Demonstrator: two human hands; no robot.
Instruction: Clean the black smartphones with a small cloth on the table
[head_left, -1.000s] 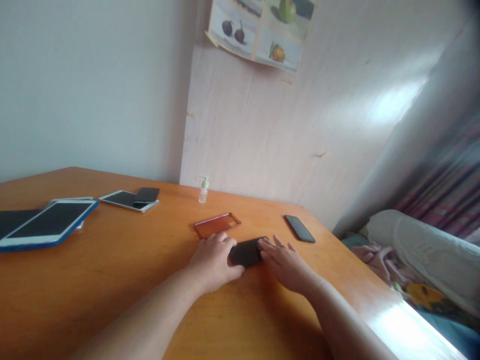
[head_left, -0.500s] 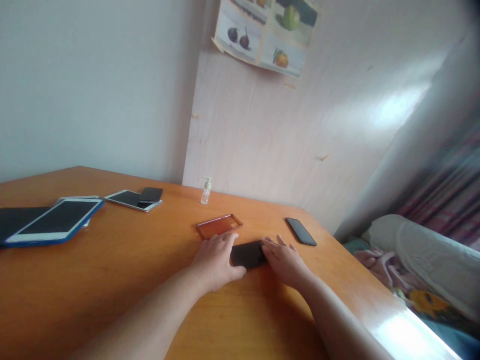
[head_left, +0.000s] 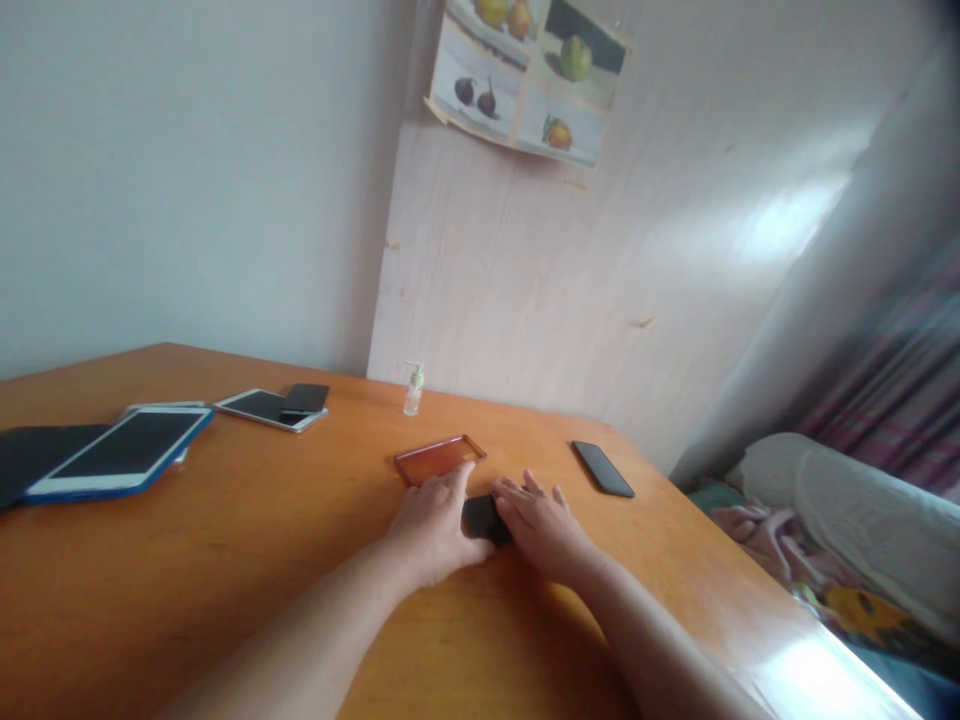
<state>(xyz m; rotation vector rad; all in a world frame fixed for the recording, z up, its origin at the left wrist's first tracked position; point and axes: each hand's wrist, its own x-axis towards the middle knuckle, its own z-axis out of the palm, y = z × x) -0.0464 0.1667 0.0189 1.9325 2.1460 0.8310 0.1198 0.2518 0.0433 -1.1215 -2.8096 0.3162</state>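
Observation:
A black smartphone (head_left: 481, 520) lies flat on the wooden table between my hands. My left hand (head_left: 433, 522) grips its left end, thumb at the near edge and fingers at the far edge. Over the phone's right part rests my right hand (head_left: 541, 526), flat with its fingers stretched out; it hides that part of the phone. Just beyond my left fingers is an empty reddish-brown see-through phone case (head_left: 429, 462), its near edge partly covered by the hand.
Another dark phone (head_left: 602, 468) lies to the right. A small clear pump bottle (head_left: 412, 392) stands near the wall. At the left are a blue-cased tablet (head_left: 124, 450) and a white tablet (head_left: 251, 404) with a dark phone (head_left: 306, 398) on it. Bedding (head_left: 840, 500) lies beyond the right edge.
My right hand has slid left across the phone, covering more of it. The left hand keeps its grip at the left end. The view has tilted slightly.

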